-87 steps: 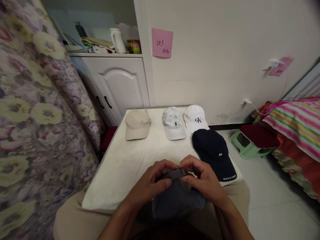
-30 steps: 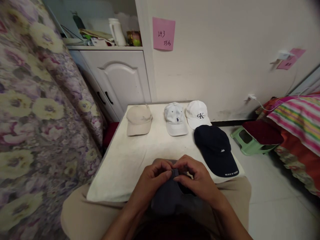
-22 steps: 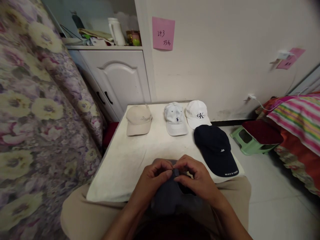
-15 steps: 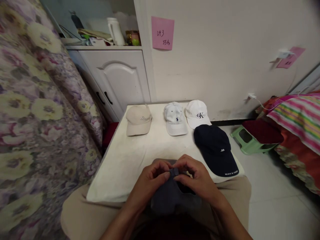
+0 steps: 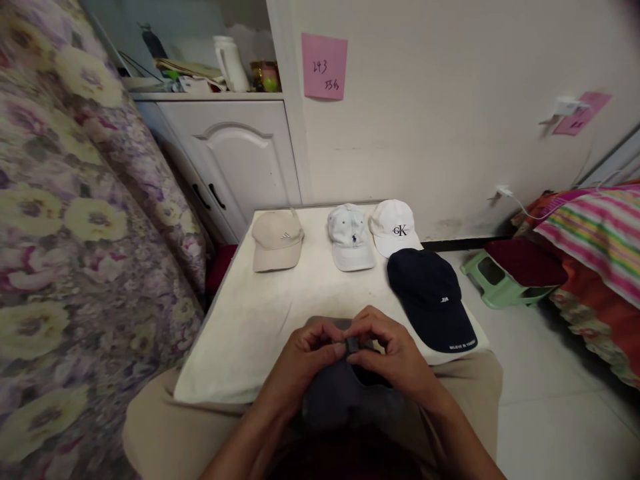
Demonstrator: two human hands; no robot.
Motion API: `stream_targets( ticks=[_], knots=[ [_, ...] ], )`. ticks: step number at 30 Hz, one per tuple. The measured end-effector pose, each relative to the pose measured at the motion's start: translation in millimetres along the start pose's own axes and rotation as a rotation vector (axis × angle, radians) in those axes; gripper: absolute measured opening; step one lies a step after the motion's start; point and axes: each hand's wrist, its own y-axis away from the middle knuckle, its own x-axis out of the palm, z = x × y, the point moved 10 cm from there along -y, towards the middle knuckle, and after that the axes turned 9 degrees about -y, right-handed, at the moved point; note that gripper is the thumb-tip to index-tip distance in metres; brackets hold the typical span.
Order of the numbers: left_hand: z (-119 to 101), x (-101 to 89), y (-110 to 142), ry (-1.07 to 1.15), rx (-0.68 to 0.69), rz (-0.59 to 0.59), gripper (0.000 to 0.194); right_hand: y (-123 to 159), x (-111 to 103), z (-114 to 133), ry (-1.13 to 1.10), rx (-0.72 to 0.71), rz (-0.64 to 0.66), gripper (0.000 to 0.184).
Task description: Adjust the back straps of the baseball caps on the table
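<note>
Both my hands hold a dark grey baseball cap [image 5: 333, 393] at the near edge of the table, its back strap between my fingertips. My left hand [image 5: 310, 357] pinches the strap from the left, thumb on top. From the right, my right hand [image 5: 393, 350] pinches the strap close to its buckle, thumb and forefinger together. The cap's back opening shows below the strap; my hands hide part of the crown. A navy cap [image 5: 425, 287] with small white lettering on its brim lies just beyond my right hand.
On the cloth-covered table [image 5: 240, 333] sit a beige cap [image 5: 277, 237], a pale blue-white cap [image 5: 350, 233] and a white cap [image 5: 393, 223]. A flowered curtain [image 5: 75, 267] hangs at left. On the right are a green stool [image 5: 500, 280] and a bed [image 5: 600, 267].
Since the first frame the view has tilted down slightly, and the grey cap and its strap have turned between my hands. In the last second my fingers have shifted only a little on the strap.
</note>
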Motion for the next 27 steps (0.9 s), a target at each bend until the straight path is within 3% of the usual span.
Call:
stream_targets(
  ticks=[5,14,22,27],
  knots=[
    [-1,-2.7,-3,0.012,0.013,0.000,0.020,1,-3,1,0.024,0.044,-0.013,0.016],
    [-5,-8.6,-3,-0.106,0.045,-0.045,0.018,3,4,17,0.217,-0.098,0.052,0.021],
    [-4,-10.9,-4,-0.135,0.057,-0.049,0.019,3,7,-9,0.138,0.088,0.072,0.020],
    [-7,-9.7,-3,-0.179,0.066,-0.049,0.018,2,11,-11,0.068,0.084,0.125,0.012]
  ],
)
